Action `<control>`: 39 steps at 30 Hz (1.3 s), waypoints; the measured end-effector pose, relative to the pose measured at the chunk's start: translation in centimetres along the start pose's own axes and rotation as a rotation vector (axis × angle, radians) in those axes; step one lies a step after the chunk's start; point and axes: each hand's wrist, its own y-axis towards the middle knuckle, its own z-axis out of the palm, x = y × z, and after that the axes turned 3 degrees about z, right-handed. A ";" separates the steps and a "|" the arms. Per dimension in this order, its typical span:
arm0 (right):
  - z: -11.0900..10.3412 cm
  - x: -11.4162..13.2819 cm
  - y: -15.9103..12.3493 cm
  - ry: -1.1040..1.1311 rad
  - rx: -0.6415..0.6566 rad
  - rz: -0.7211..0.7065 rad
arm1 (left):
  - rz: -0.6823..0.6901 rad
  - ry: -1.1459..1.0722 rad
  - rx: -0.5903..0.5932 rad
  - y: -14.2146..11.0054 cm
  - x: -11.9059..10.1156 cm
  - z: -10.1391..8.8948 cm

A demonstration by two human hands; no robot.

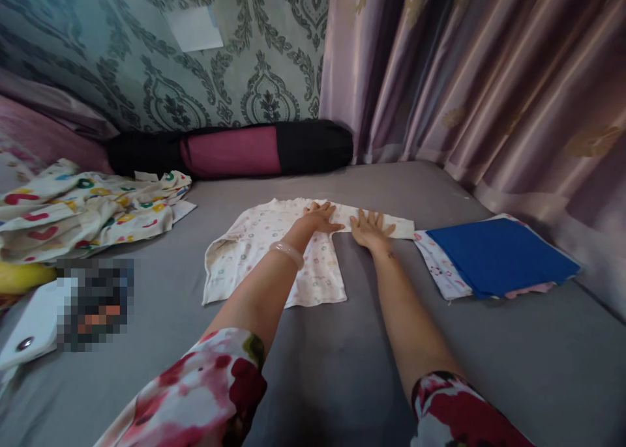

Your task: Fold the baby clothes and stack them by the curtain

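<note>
A small white long-sleeved shirt with a faint print lies spread on the grey sheet. Its right-hand sleeve stretches out sideways, while the left-hand sleeve lies folded down along the body. My left hand, below a pale bangle, rests flat near the shirt's shoulder, fingers spread. On the outstretched sleeve lies my right hand, its fingers also apart and pressed flat. The sleeve's cuff ends close to a stack of folded clothes, topped by a blue folded cloth.
A crumpled cream cloth with coloured shapes lies at the left. Nearer me are a white device and a yellow object. A long black and maroon bolster lies against the patterned wall. Mauve curtains hang at the right.
</note>
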 end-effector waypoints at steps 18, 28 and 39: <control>1.5 4.5 -2.1 -0.121 -0.111 -0.514 | -0.186 -0.308 -0.468 -13.4 6.0 3.1; 3.9 6.1 -3.2 -0.237 -0.055 -0.586 | -0.500 -0.629 -0.839 -19.9 11.9 2.7; 4.4 12.4 -0.2 -0.195 -0.043 -0.551 | -0.777 -0.813 -0.704 -23.5 15.4 3.4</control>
